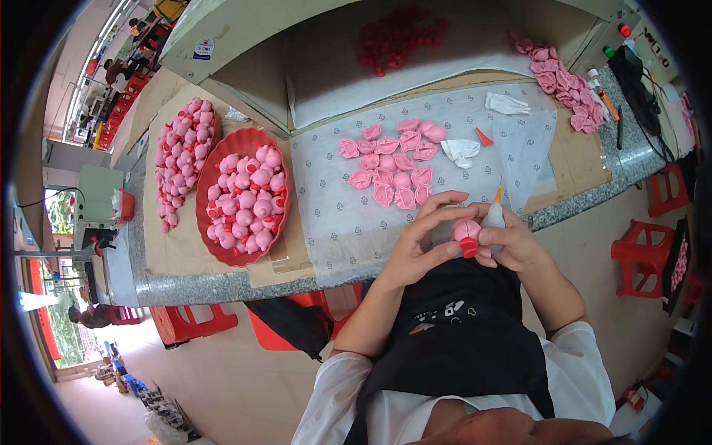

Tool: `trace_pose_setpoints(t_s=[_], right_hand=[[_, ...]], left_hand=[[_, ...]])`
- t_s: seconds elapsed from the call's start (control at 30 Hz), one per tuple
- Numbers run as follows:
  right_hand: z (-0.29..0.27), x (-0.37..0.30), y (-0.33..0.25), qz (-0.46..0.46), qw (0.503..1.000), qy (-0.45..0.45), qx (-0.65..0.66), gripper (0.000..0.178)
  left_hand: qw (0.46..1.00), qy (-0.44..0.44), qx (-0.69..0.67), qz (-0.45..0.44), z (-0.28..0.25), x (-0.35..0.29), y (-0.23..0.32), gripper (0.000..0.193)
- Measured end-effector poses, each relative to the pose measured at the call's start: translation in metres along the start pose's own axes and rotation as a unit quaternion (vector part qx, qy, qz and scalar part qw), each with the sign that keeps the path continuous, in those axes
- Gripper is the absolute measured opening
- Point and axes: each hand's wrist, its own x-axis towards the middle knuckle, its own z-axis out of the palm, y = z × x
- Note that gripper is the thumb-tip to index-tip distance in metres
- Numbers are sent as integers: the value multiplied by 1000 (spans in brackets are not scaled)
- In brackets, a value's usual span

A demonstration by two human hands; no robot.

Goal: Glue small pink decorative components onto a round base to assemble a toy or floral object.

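- Left hand (423, 243), half closed, holds the pink toy (466, 231) near the desk's (565, 210) front edge, red end toward the body.
- Right hand (513, 239), curled, holds white bottle (494, 216), long axis and tip pointing toward the desk.

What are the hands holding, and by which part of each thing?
The left hand and right hand hold a pink piece by its sides; the right also holds a white bottle around its body.

The held piece (466, 230) is pink and red, the squeeze bottle (494, 218) whitish, orange-tipped. Dark symbols pattern the white sheet (319, 178); the nearer left tray (241, 139) is red.
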Motion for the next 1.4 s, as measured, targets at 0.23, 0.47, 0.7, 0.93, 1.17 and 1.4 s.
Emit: trace_pose_setpoints(t_s=[0.23, 0.47, 0.7, 0.93, 1.17, 1.4], right_hand=[[0, 5, 9, 37, 996, -24, 73, 21], [3, 5, 21, -3, 993, -34, 113, 20], [17, 7, 17, -271, 927, 90, -242, 34], [18, 8, 20, -398, 827, 101, -383, 35], [15, 10, 23, -408, 810, 91, -411, 35], [23, 14, 17, -453, 753, 104, -466, 33]], left_hand=[[999, -30, 27, -2, -5, 3, 1, 36], [1000, -26, 7, 7, -5, 2, -6, 34], [994, 101, -33, 34, -1, -10, 7, 54], [992, 115, -50, 2, 15, -10, 19, 25], [980, 137, -145, 11, 14, -18, 5, 17], [977, 163, -129, 53, 20, -20, 4, 15]])
